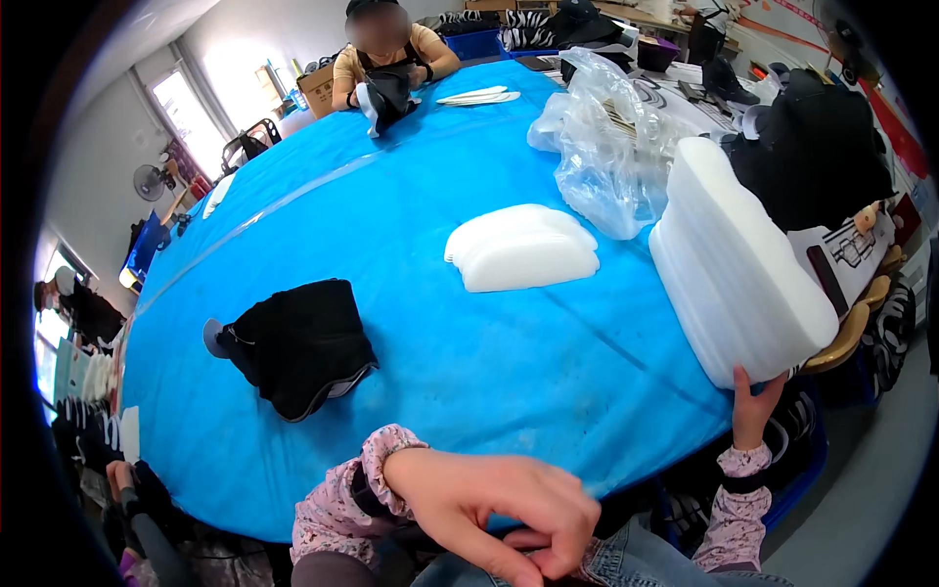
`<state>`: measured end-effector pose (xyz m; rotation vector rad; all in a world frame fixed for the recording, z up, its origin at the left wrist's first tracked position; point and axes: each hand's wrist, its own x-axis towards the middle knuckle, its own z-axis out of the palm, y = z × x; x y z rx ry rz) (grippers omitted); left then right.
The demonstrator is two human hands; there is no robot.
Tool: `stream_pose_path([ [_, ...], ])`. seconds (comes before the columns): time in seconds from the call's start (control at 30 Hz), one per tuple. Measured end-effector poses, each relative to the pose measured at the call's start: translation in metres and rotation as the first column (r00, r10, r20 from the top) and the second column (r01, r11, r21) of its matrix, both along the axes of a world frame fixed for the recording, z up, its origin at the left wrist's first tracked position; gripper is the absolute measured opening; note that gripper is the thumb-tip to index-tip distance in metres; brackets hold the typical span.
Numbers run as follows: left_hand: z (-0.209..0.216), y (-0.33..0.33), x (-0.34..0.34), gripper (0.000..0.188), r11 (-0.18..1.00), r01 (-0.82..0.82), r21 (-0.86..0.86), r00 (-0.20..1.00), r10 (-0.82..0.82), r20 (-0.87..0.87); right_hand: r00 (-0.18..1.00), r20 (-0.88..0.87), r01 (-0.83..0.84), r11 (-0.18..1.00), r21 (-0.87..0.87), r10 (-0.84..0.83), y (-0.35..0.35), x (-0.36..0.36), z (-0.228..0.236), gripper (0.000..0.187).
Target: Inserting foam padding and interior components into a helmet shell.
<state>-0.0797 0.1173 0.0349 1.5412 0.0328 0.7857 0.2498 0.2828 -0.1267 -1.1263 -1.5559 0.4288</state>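
Head: white stack (729, 264), blue table (440, 372), walls (230, 44)

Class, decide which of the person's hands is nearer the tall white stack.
Right. The right hand is at the near end of the tall white stack, touching it; the left hand is apart, to its left.

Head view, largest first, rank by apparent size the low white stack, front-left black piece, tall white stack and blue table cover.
Blue table cover
Tall white stack
Front-left black piece
Low white stack
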Motion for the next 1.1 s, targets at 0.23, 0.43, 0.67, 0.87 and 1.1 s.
stream_pose_path([
  [0.23, -0.028, -0.006, 0.037, 0.036, 0.959, 0.281, -0.026, 0.958, -0.282, -0.046, 1.000, -0.020, -0.003, 1.000, -0.018, 0.003, -0.003, -0.001, -0.003, 0.079],
  [0.43, -0.029, -0.011, 0.034, 0.040, 0.805, 0.551, -0.219, 0.835, -0.528, 0.158, 1.000, 0.013, 0.003, 1.000, -0.001, -0.003, -0.005, -0.001, -0.006, 0.085],
  [0.67, -0.033, -0.013, 0.032, 0.037, 0.800, 0.532, -0.277, 0.843, -0.532, 0.082, 1.000, -0.005, -0.006, 1.000, -0.025, 0.005, -0.008, 0.000, -0.003, 0.086],
  [0.87, -0.039, -0.006, 0.030, 0.033, 0.833, 0.466, -0.298, 0.871, -0.491, -0.009, 0.990, 0.143, 0.017, 1.000, -0.016, -0.014, -0.006, -0.008, -0.002, 0.085],
  [1.1, -0.047, 0.011, 0.028, 0.014, 0.898, 0.076, -0.434, 0.968, -0.171, -0.185, 0.997, 0.071, -0.002, 0.997, -0.079, 0.008, -0.014, -0.007, 0.047, 0.075],
])
